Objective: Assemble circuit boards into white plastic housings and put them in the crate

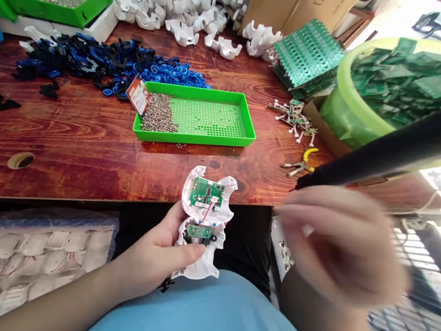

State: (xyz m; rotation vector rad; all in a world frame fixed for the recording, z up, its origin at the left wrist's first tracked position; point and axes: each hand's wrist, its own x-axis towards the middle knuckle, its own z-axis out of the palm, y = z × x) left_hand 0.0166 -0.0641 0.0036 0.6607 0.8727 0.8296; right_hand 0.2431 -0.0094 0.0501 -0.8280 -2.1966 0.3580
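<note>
Just over the lap, at the near edge of the bench (85,165), the left hand (147,259) grips an open white shell (200,266), its thumb across the lower part and its fingers going behind. The shell's hollow side faces up. An upper green board (199,192) lies in the rounded end and a lower green board (199,231) sits further down, with a thin reddish wire (207,212) running between them.

As for how far this piece has come, both boards look seated and the wire appears joined — that much seems done. No second half covers the shell, so it looks unclosed; whether screws hold the boards is too small to tell.

Off to the right, the right hand (341,247) is a blur near the tip of a long dark rod (382,152). Its fingers look bent, but I cannot tell whether they pinch anything.

Beyond the shell, a green tray (201,138) has small metal pieces (158,111) heaped at its left end. Yellow-handled pliers (303,166) lie beside the rod's tip, near some small wired boards (294,117). Blue parts (182,74) and white parts (198,3) are piled farther back — loose, not fitted to this shell.
</note>
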